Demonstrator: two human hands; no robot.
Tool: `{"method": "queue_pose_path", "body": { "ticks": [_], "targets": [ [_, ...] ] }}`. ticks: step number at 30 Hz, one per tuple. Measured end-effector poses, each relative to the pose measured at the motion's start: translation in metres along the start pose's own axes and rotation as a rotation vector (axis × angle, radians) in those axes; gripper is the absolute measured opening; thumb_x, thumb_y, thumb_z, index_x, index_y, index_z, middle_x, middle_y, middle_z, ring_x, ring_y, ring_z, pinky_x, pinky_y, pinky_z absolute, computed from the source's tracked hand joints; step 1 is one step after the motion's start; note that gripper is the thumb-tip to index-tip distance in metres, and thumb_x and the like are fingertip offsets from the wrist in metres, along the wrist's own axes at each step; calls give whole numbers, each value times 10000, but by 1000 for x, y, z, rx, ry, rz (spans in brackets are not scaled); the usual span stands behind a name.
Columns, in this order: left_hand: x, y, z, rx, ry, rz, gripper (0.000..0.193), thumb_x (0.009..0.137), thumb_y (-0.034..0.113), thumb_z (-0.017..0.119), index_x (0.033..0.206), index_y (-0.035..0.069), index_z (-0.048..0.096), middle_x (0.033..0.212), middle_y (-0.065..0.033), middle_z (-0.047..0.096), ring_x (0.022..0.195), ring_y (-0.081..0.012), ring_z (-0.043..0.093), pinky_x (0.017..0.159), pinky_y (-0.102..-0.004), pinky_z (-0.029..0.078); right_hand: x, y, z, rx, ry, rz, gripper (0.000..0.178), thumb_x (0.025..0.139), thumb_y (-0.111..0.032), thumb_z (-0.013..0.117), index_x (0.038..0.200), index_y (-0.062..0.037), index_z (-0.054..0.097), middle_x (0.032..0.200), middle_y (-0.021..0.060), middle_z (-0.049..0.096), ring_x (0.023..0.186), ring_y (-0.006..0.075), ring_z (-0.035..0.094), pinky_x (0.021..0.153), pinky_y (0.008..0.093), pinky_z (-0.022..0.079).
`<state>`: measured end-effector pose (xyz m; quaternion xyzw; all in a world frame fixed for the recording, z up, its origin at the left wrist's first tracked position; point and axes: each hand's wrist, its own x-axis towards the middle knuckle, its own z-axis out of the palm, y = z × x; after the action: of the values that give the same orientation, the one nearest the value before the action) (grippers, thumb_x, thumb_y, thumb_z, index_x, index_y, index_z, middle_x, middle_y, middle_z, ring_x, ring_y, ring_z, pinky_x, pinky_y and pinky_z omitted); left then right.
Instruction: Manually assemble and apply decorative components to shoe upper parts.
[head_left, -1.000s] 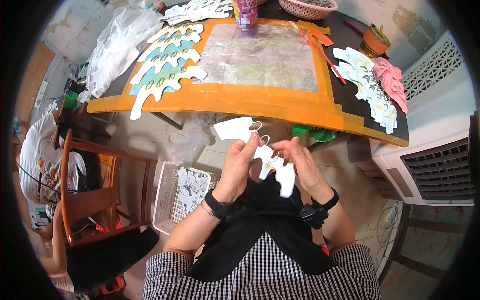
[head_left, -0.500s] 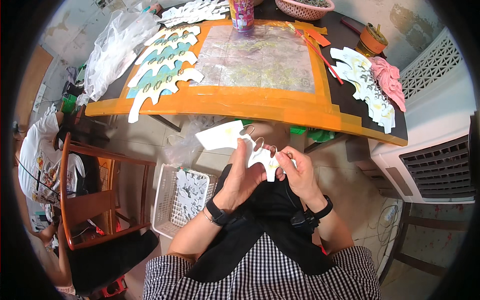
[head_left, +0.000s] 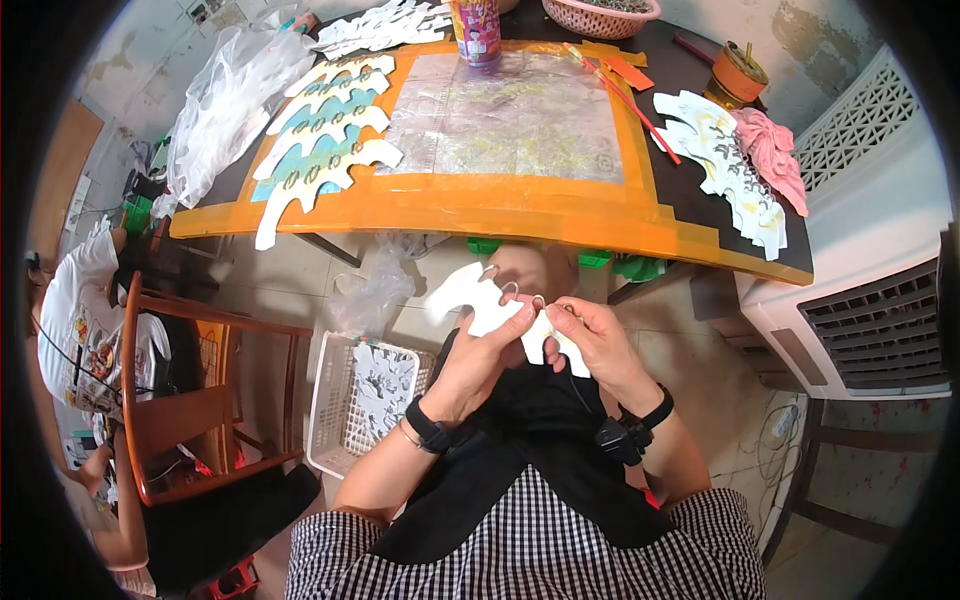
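Black apron: nearest, soft dark cloth (head_left: 480, 420) below the hands; a dropped part could be hard to spot in its folds.
Left hand: the left hand (head_left: 478, 352) is grasping the white piece (head_left: 482, 306), thumb flat on its face; too firm a thumb could crease it.
Right hand: the right hand (head_left: 600, 338) is pinching the same piece near its right part; an uneven pull between the two could tear a narrow neck.
White piece: between both hands, above the lap and short of the bench; thin, flat, scalloped, seemingly paper or card, its left end blurred.
Wire rings: slim curved loops (head_left: 538, 297) along the top edge; a slip of the fingertips might bend one or work it loose.
Basket: white lattice plastic (head_left: 325, 410) on the floor to the left, holding flat grey-and-white cutouts that could tangle if knocked.
Bench: smooth orange tape (head_left: 450, 215) along the front, framing a creased, yellow-smeared sheet (head_left: 510, 125).
Ringed strips: wavy and overlapping (head_left: 330, 165) at the left; one tip juts past the front edge, so a passing sleeve could drag it.
Far side: a glossy purple cup (head_left: 477, 35), which a bump could tip, and a pink woven-look bowl (head_left: 600, 20).
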<state>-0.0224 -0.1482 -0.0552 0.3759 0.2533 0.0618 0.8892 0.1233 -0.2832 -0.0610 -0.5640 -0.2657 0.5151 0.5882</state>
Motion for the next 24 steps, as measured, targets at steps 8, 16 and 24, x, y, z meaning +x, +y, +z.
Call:
{"method": "queue_pose_path", "body": {
  "ticks": [8, 16, 24],
  "targets": [
    [2, -6, 4, 25, 237, 227, 270, 983, 147, 735, 1190, -2, 645, 1131, -43, 693, 1055, -123, 652, 946, -293, 506, -2, -6, -12, 100, 9, -70, 453, 1076, -437, 554, 1078, 6, 647, 914, 69, 689, 800, 124, 665, 710, 253, 554],
    [1, -6, 0, 257, 227, 268, 295, 966, 128, 755, 1202, 9, 624, 1141, -43, 688, 1008, -96, 642, 866, -262, 531, -10, -1, -8, -146, 133, -193, 182, 985, -148, 724, 1054, 17, 687, 926, 22, 686, 826, 61, 621, 701, 217, 494],
    [4, -18, 9, 127, 186, 226, 281, 982, 155, 745, 1199, 55, 596, 1068, 23, 650, 864, -42, 594, 693, -197, 466, 0, 14, 5, -117, 269, -370, 121, 962, -80, 740, 1015, 26, 716, 897, 25, 714, 820, 66, 633, 719, 234, 505]
  ]
}}
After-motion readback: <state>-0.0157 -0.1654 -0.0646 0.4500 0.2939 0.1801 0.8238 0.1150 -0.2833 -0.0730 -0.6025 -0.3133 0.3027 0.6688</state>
